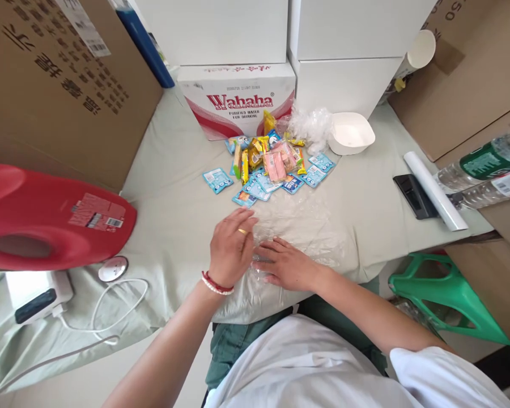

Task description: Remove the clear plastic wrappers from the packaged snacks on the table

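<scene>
Flat on the cloth-covered table lies a clear plastic bag or sheet [306, 232], wrinkled and partly hidden under my hands. My right hand [284, 263] rests on it with the fingers spread. At the sheet's left edge is my left hand [233, 241], turned on its side, fingers stretched out and holding nothing visible; it wears a ring and bracelets. Just beyond my hands sits a pile of small wrapped snacks [274, 164], with yellow, pink and blue wrappers. Several blue sachets [217, 180] lie around its front and sides.
Behind the pile stand a Wahaha water carton [242, 102], crumpled clear plastic [312, 127] and a white bowl [352, 134]. A red jug [106, 198] and a power bank [38, 297] with a cable are left. Plastic bottles [484, 161] and a white roll [436, 190] lie right.
</scene>
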`<state>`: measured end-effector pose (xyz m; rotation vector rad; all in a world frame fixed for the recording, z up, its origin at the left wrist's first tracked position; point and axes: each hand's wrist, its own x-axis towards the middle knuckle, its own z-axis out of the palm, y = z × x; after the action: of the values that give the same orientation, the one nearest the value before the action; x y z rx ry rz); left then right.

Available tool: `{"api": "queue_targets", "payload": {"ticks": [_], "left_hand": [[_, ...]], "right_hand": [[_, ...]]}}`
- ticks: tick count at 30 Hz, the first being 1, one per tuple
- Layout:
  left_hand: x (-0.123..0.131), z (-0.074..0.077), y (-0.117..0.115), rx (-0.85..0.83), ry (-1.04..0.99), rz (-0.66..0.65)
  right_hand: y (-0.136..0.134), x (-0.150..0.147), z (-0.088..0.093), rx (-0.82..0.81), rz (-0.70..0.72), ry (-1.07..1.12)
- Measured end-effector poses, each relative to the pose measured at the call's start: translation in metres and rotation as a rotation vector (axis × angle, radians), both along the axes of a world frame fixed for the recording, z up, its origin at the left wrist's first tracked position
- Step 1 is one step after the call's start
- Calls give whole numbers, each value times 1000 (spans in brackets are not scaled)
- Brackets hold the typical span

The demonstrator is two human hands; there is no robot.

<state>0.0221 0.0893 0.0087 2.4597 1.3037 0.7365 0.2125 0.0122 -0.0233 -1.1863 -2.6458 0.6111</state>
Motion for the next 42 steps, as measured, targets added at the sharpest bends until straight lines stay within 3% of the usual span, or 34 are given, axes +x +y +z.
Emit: {"api": "queue_targets", "payload": {"ticks": [2,5,8,12,15,18,22,26,30,36,39,42], "left_hand": [[13,-3,-5,-59,130,-63],[20,-23,-4,-176,335,-25],[15,-42,-2,-191,427,-2],[11,-48,-4,-156,435,4],[12,-46,-5,-161,440,0],[13,-45,-4,-166,449,7],[12,-45,-4,-165,451,3],[10,-46,-4,-145,429,-2],[10,-47,-4,-140,431,5],[12,-47,-4,-133,476,16],[13,-47,-4,-127,500,26],[12,-48,-4,-113,506,25]], "right_hand": [[-4,1,-4,4,-15,38],[-5,11,-1,-8,-36,148],[16,34,13,-35,-281,267],[94,59,35,9,-820,147],[160,52,38,70,-973,79],[198,30,28,91,-1051,45],[198,14,13,89,-1057,0],[190,31,19,153,-1146,63],[212,54,32,234,-1221,21],[239,57,27,192,-1119,-91],[226,70,35,247,-1118,-117],[192,102,48,288,-1081,-206]]}}
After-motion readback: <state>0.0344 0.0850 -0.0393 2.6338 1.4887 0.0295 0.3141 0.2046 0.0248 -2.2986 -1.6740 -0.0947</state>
